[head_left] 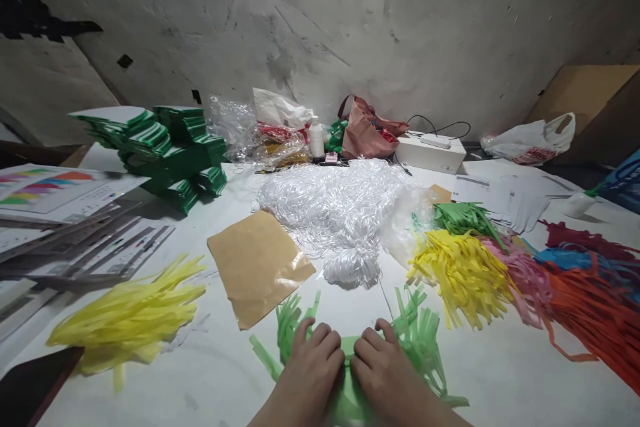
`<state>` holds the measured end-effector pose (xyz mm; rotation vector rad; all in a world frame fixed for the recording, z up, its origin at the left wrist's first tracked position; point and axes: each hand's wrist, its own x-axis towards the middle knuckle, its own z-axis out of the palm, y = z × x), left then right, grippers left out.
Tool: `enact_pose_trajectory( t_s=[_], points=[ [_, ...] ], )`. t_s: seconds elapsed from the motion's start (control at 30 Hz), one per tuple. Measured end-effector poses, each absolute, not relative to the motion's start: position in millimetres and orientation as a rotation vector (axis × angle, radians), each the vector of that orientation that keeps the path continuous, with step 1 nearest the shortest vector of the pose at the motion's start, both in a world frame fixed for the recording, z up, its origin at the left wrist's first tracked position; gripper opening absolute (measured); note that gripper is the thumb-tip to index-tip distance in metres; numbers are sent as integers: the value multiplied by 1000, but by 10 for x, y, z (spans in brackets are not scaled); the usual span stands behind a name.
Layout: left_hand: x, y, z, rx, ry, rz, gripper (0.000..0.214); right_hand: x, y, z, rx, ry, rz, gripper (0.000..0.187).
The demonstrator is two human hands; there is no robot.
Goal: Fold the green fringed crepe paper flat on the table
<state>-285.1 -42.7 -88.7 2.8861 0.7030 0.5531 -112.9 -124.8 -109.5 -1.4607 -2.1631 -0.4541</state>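
Note:
A sheet of light green tissue paper (pixel 350 407), cut into fringe at both ends, lies at the near middle of the table. Its left fringe spreads beyond my left hand (pixel 315 363), and its right fringe (pixel 425 340) fans out past my right hand (pixel 383 367). Both hands rest side by side on the paper, fingers curled and closed on it, thumbs hidden underneath or behind. A narrow strip of the green paper shows between them. Just beyond lie a brown paper piece (pixel 260 267) and a heap of white string (pixel 340 207).
Yellow fringe (pixel 130 320) lies at left, beside stacked printed sheets (pixel 65 213) and dark green folded paper bundles (pixel 165 153). At right are yellow (pixel 463 277), pink (pixel 530 277) and orange-red tassels (pixel 595 313). Bags, a bottle (pixel 317 139) and a white box (pixel 433 153) line the wall.

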Motion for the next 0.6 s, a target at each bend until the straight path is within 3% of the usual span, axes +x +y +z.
enact_pose_trajectory(
  t_s=[0.3,0.6],
  points=[
    [-2938,-382,-951,2811,695,550,23,-1064,-1275,-1140,-1504,-2110,-403,25],
    [-2862,-404,-820,2682,933,285,26,-934,-1434,-1200,-1614,-1907,-309,23]
  ],
)
